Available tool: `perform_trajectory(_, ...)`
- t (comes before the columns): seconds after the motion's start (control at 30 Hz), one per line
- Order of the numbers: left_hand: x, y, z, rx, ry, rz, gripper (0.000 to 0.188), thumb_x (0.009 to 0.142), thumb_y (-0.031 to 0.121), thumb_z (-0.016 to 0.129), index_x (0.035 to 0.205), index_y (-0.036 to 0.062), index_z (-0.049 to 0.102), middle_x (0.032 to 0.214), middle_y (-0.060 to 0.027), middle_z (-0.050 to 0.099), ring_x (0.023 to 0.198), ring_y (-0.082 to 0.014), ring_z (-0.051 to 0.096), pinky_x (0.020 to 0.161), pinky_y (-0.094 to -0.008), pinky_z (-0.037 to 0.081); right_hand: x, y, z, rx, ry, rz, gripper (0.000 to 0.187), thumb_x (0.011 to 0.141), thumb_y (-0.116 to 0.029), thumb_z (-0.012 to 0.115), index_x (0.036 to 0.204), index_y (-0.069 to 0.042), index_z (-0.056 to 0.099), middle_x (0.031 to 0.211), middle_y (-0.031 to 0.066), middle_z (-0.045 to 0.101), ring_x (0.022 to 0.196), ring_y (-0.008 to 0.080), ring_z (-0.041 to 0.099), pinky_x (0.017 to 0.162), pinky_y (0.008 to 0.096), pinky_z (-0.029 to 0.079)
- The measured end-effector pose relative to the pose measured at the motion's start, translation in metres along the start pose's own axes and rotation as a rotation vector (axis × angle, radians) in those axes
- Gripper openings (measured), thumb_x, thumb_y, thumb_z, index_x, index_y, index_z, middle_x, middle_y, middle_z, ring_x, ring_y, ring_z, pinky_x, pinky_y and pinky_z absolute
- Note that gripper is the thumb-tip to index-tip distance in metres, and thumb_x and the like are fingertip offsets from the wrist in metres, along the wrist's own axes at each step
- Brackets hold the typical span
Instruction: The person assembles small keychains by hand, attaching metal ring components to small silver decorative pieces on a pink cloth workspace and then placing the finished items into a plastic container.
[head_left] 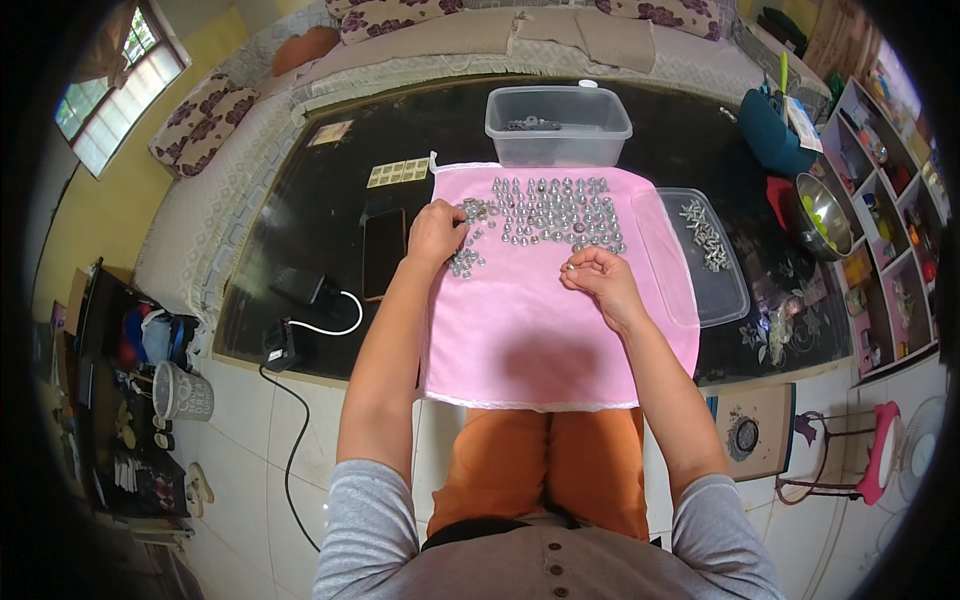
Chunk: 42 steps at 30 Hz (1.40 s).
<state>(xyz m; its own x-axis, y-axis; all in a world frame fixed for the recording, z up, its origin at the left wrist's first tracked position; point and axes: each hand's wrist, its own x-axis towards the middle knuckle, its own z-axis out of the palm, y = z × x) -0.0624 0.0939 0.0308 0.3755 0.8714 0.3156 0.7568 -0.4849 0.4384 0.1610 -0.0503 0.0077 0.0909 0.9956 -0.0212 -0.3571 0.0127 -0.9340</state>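
Note:
Many small silver metal pieces [555,212], cone-topped like little caps or nuts, stand in rows on a pink cloth [530,320]. Left of the rows lie looser heaps of similar pieces [466,263]. My left hand [437,232] rests beside these heaps, its fingers curled in at the upper one; whatever they pinch is too small to make out. Below the right end of the rows, my right hand [603,282] holds a tiny silver metal piece [570,267] between thumb and forefinger.
Behind the cloth stands a clear plastic tub [558,150] with dark parts inside. To the right, a clear lid [735,290] carries short metal pieces [706,236]. A phone [384,255] and a black adapter [310,290] with a white cable lie left. A steel bowl [822,218] sits far right.

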Motion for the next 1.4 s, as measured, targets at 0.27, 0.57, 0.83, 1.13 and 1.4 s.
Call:
perform_trajectory(0.27, -0.04, 0.037, 0.007, -0.297, 0.102, 0.025, 0.012, 0.072, 0.012, 0.055, 0.078, 0.0052, 0.064, 0.076, -0.0125, 0.061, 0.068, -0.0265, 0.059, 0.065, -0.0321, 0.047, -0.003, 0.002, 0.005, -0.05, -0.032, 0.013, 0.011, 0.072, -0.001, 0.059, 0.082, 0.002, 0.053, 0.074, 0.0081, 0.057, 0.065, 0.0125, 0.056, 0.059, 0.022, 0.047)
perform_trajectory(0.57, -0.078, 0.088, 0.057, -1.082, -0.138, -0.231, 0.013, 0.077, 0.005, 0.056, 0.086, -0.005, 0.06, 0.075, -0.0061, 0.061, 0.065, -0.0084, 0.055, 0.059, -0.0192, 0.046, -0.006, 0.01, 0.009, -0.156, -0.062, -0.011, 0.008, 0.074, -0.001, 0.058, 0.08, 0.002, 0.053, 0.071, 0.0071, 0.057, 0.061, 0.0112, 0.057, 0.055, 0.0209, 0.048)
perform_trajectory(0.83, -0.08, 0.084, 0.06, -1.151, -0.131, -0.194, 0.015, 0.076, 0.006, 0.058, 0.087, -0.0039, 0.06, 0.074, -0.0075, 0.062, 0.066, -0.0091, 0.058, 0.06, -0.0193, 0.047, -0.004, 0.011, 0.009, -0.175, -0.044, -0.022, 0.008, 0.075, -0.001, 0.058, 0.079, 0.002, 0.053, 0.072, 0.0078, 0.057, 0.063, 0.0113, 0.057, 0.056, 0.0209, 0.048)
perform_trajectory(1.13, -0.082, 0.093, 0.052, -1.062, -0.073, -0.148, 0.013, 0.078, 0.002, 0.055, 0.088, -0.0042, 0.059, 0.075, -0.0062, 0.061, 0.067, -0.0096, 0.057, 0.061, -0.0184, 0.047, -0.004, 0.013, 0.009, -0.177, -0.029, -0.029, 0.011, 0.074, 0.002, 0.057, 0.083, 0.003, 0.051, 0.074, 0.0099, 0.058, 0.066, 0.0123, 0.057, 0.057, 0.0216, 0.048)
perform_trajectory(1.4, -0.081, 0.089, 0.054, -1.085, -0.061, -0.063, 0.013, 0.076, 0.001, 0.057, 0.089, -0.0019, 0.06, 0.081, -0.0063, 0.058, 0.071, -0.0096, 0.056, 0.064, -0.0182, 0.046, -0.003, 0.013, 0.007, -0.139, -0.042, -0.048, 0.01, 0.075, 0.002, 0.056, 0.082, 0.003, 0.05, 0.074, 0.0112, 0.058, 0.065, 0.0134, 0.058, 0.057, 0.022, 0.049)
